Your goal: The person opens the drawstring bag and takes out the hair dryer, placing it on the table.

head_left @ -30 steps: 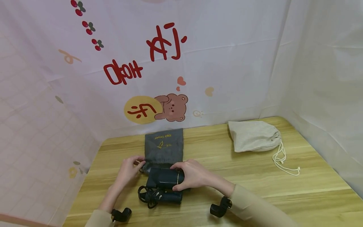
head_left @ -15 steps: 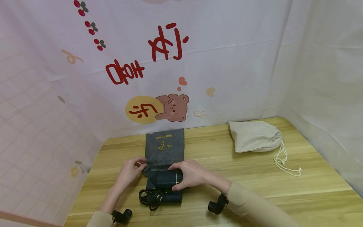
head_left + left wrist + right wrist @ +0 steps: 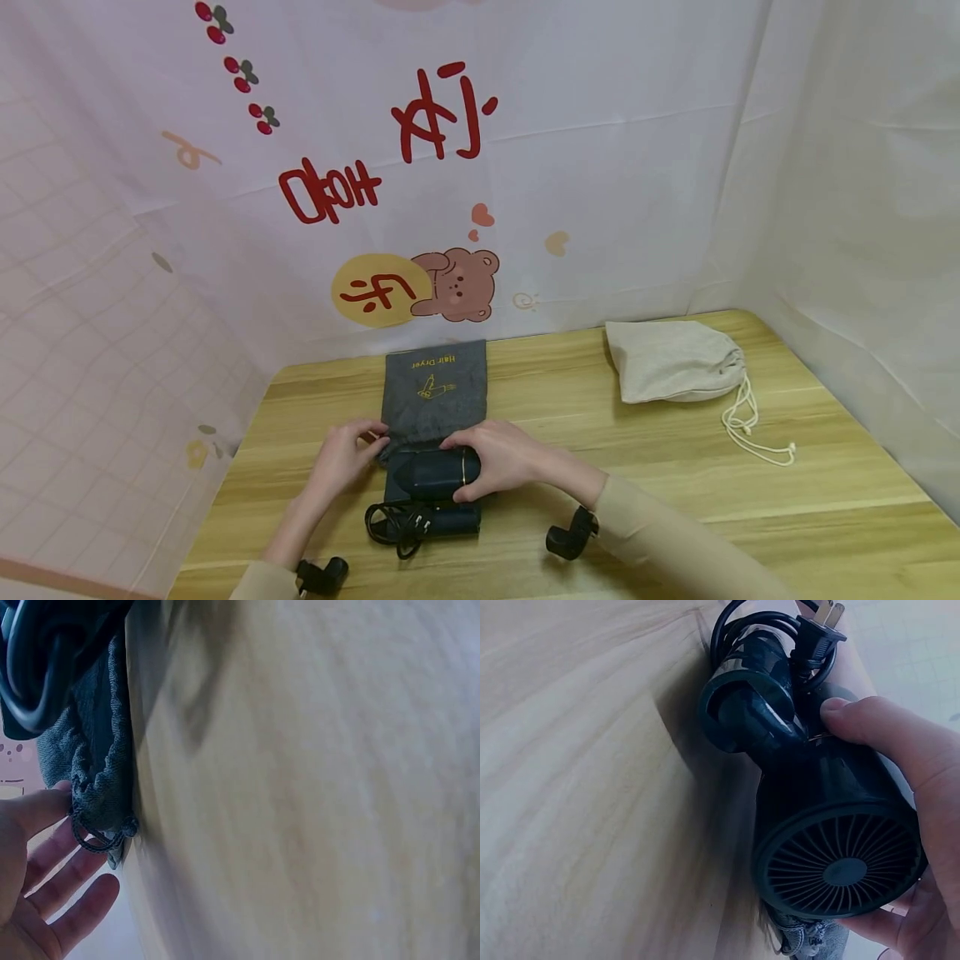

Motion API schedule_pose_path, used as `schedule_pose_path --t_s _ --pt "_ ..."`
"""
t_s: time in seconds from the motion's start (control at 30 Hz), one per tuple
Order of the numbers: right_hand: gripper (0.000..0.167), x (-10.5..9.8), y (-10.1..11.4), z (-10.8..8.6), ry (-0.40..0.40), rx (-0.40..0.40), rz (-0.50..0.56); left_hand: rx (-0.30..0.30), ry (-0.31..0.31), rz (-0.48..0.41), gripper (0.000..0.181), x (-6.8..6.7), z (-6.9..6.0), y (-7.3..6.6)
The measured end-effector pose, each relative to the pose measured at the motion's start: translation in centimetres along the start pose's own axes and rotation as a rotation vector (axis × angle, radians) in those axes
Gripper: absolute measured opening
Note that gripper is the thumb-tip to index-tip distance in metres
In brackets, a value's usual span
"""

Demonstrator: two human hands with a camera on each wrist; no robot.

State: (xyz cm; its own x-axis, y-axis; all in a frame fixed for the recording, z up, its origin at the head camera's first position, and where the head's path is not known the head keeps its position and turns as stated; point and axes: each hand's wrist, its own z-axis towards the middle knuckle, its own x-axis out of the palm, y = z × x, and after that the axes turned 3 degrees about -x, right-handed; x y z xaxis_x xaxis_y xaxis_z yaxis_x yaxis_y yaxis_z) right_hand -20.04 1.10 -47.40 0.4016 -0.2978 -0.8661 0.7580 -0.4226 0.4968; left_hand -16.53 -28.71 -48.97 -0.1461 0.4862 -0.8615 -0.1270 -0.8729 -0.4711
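A folding dark hair dryer [image 3: 431,475] lies on the table with its black cord [image 3: 401,525] coiled at the handle. My right hand [image 3: 504,460] grips the barrel around its right end; in the right wrist view, thumb and fingers clasp it beside the round vented end [image 3: 845,871]. Behind the dryer is a grey drawstring bag [image 3: 435,400] with yellow lettering, its gathered mouth against the dryer. My left hand [image 3: 345,454] pinches the left corner of that mouth. In the left wrist view, thumb and fingers are at the bag's edge [image 3: 101,799] near its cord.
A beige drawstring bag [image 3: 671,362] lies at the back right of the wooden table [image 3: 675,475], its white cords trailing forward. A printed white cloth [image 3: 600,183] hangs behind the table and along both sides.
The dryer and my right hand have shifted slightly left. The grey bag's mouth has come a little nearer to the dryer's rear side, with my left hand staying at its corner.
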Motion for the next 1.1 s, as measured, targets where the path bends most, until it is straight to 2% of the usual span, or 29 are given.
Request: schedule_pose_path --t_s 0.1,0.3,0.47,0.87,1.1 --pt "0.067 -0.05 -0.01 0.11 0.014 0.003 -0.006 -0.001 0.013 0.023 0.013 -0.02 -0.08 0.0" --pt "0.067 -0.28 0.16 0.08 0.03 0.004 -0.028 -0.051 0.081 0.06 0.015 -0.09 -0.25 -0.15" --pt "0.068 -0.27 0.14 0.12 0.043 0.004 -0.049 -0.056 0.098 0.074 0.016 0.09 -0.33 0.06" --pt "0.066 -0.26 0.12 0.36 0.06 0.004 -0.093 -0.041 0.091 0.075 0.016 0.45 -0.24 0.42" --pt "0.061 -0.43 0.7 0.52 0.035 -0.005 -0.149 -0.045 0.056 0.079 0.015 0.54 0.08 0.71"
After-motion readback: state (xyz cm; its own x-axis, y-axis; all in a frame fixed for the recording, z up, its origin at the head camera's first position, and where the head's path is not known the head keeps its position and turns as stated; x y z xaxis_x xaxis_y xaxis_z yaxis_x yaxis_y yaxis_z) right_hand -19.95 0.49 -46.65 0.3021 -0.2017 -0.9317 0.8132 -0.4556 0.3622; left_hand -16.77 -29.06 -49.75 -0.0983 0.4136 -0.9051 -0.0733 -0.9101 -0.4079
